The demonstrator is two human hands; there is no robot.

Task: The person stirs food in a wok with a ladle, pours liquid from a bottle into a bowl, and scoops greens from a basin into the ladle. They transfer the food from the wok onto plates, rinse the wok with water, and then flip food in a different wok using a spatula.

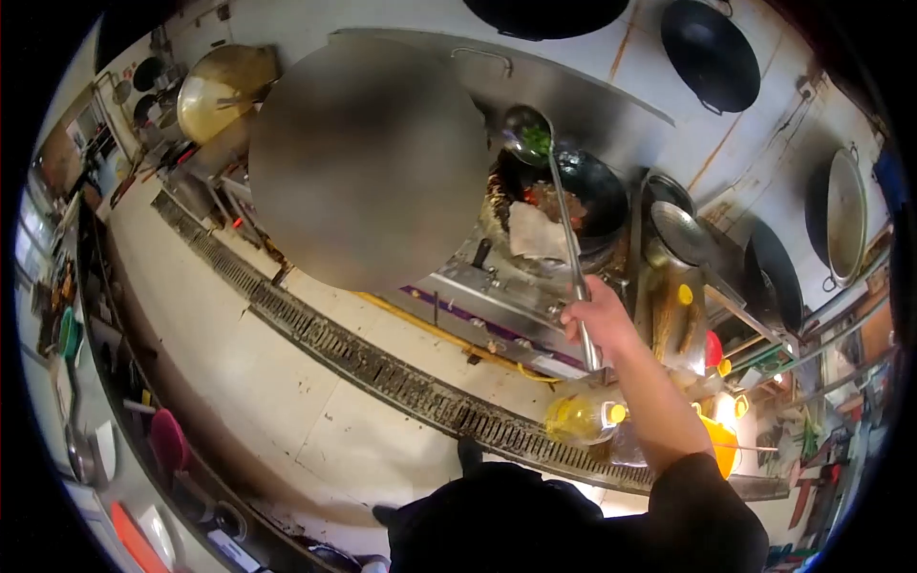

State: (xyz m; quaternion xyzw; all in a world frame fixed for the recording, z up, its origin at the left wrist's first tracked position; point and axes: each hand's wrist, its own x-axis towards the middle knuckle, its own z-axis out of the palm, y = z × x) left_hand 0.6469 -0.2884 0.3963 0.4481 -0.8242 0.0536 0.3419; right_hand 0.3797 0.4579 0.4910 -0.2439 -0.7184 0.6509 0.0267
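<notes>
My right hand (pixel 604 313) is closed around the long handle of a metal ladle (pixel 565 224). Chopped greens (pixel 537 141) lie in the ladle's bowl, which is held over the back left rim of a black wok (pixel 607 191). Inside the wok is brownish food (pixel 554 202) with some red pieces at its left. A pale folded cloth (pixel 540 232) rests over the wok's near rim, left of the ladle handle. My left hand is not visible, and a large blurred patch hides much of the area left of the wok.
A metal strainer (pixel 680 234) sits over a container right of the stove. Yellow-capped oil bottles (pixel 578 420) stand below my forearm. A floor drain grate (pixel 353 358) crosses the floor. Woks (pixel 710 55) hang on the wall; a counter (pixel 95 382) runs along the left.
</notes>
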